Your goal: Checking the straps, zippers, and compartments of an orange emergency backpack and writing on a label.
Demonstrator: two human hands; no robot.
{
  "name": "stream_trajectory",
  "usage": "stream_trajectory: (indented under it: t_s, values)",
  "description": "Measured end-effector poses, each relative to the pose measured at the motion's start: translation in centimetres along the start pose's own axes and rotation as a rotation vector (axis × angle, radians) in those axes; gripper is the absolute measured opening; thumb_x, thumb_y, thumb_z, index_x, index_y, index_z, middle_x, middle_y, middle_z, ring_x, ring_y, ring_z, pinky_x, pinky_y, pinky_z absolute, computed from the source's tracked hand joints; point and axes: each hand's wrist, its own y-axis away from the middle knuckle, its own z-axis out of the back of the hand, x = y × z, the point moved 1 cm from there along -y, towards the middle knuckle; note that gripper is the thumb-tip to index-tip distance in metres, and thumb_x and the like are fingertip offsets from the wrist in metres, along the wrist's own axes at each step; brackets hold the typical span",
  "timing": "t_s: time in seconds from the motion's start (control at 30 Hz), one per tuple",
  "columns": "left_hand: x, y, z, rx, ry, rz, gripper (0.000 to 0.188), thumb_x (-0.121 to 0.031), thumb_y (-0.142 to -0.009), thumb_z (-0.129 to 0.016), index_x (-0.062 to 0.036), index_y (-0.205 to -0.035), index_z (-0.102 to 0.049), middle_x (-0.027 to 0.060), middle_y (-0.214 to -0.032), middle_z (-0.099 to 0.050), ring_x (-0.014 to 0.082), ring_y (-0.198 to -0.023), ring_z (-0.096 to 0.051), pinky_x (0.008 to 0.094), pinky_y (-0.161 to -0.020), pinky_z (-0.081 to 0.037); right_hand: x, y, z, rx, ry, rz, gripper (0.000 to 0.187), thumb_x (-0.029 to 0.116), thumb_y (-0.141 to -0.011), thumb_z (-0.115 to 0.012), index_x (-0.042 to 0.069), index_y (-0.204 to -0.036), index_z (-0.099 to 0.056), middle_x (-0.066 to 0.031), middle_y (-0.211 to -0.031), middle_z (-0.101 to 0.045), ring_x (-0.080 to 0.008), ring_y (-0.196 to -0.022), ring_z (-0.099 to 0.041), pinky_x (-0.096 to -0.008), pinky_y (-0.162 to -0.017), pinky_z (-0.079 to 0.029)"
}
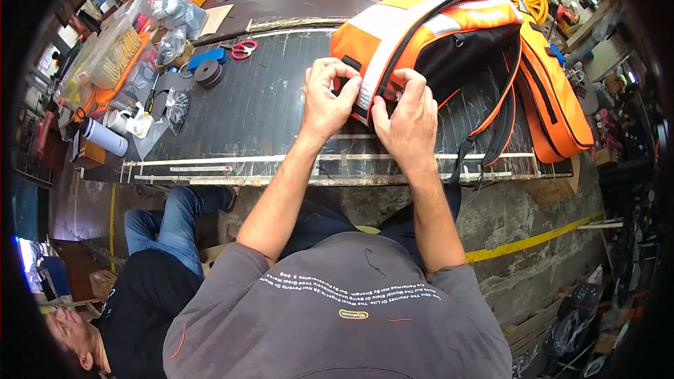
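A bright orange backpack (437, 31) with pale reflective bands and black panels lies at the right of the dark table. My left hand (328, 98) pinches its near edge, thumb and forefinger meeting by the reflective strip. Just right of it, my right hand (409, 114) has its fingers curled onto the same edge, beside the black zipper line (390, 63). What lies under the fingertips is partly hidden. Black shoulder straps with orange trim (497, 123) hang over the table's near edge.
Another orange bag (558, 102) rests at the right end. Red-handled scissors (244, 50), a dark tape roll (208, 74), a blue box (205, 58), a white tumbler (105, 137) and plastic bins (112, 56) stand at left. A person in black (151, 295) sits to my left.
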Motion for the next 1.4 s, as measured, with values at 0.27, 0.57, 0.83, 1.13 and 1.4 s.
stream_trajectory:
  t_s: [0.27,0.57,0.83,1.13,1.4]
  values:
    - [0.7,-0.3,0.5,0.081,0.182,0.107,0.008,-0.016,-0.097,-0.079,-0.0087,-0.102,-0.078,0.0068,-0.122,-0.065,0.0252,-0.123,-0.055,0.041,-0.11,-0.046,0.3,-1.9,1.6,0.05,-0.037,0.172,0.03,0.01,-0.093,-0.083,0.009,-0.123,-0.079,-0.0107,-0.101,-0.071,-0.0312,-0.094,-0.073,-0.0423,-0.082,-0.059]
    - [0.5,-0.2,0.3,0.081,0.198,0.15,0.008,-0.016,-0.098,-0.078,-0.0089,-0.102,-0.077,0.0064,-0.12,-0.064,0.0247,-0.119,-0.055,0.0405,-0.108,-0.046,0.2,-3.1,0.4,0.05,0.01,0.235,0.027,0.014,-0.093,-0.085,0.013,-0.12,-0.081,-0.0066,-0.096,-0.071,-0.0273,-0.082,-0.075,-0.0389,-0.071,-0.06]
    - [0.5,0.0,0.2,0.062,0.135,0.109,0.009,-0.017,-0.098,-0.079,-0.0092,-0.101,-0.076,0.0066,-0.12,-0.063,0.0243,-0.116,-0.054,0.0402,-0.104,-0.047,-0.1,-2.8,-0.6,-0.025,0.014,0.304,0.025,0.013,-0.093,-0.08,0.012,-0.118,-0.077,-0.0065,-0.093,-0.07,-0.0267,-0.081,-0.074,-0.0395,-0.07,-0.06]
    - [0.9,0.1,-0.1,0.063,0.217,0.127,0.009,-0.016,-0.097,-0.079,-0.0083,-0.1,-0.076,0.0067,-0.119,-0.064,0.023,-0.113,-0.055,0.0381,-0.099,-0.049,-0.5,-3.0,-0.8,0.003,0.028,0.335,0.014,0.012,-0.096,-0.081,0.011,-0.109,-0.079,-0.0065,-0.092,-0.072,-0.0274,-0.081,-0.074,-0.039,-0.07,-0.058]
    - [-1.8,0.8,3.1,0.154,0.515,0.051,0.005,-0.005,-0.098,-0.076,-0.0048,-0.097,-0.071,0.0083,-0.122,-0.064,0.0212,-0.118,-0.062,0.0376,-0.106,-0.051,-1.7,-3.6,-1.5,-0.125,-0.007,0.156,0.047,0.033,-0.081,-0.096,0.011,-0.11,-0.066,-0.0054,-0.095,-0.073,-0.0307,-0.08,-0.073,-0.0456,-0.072,-0.051]
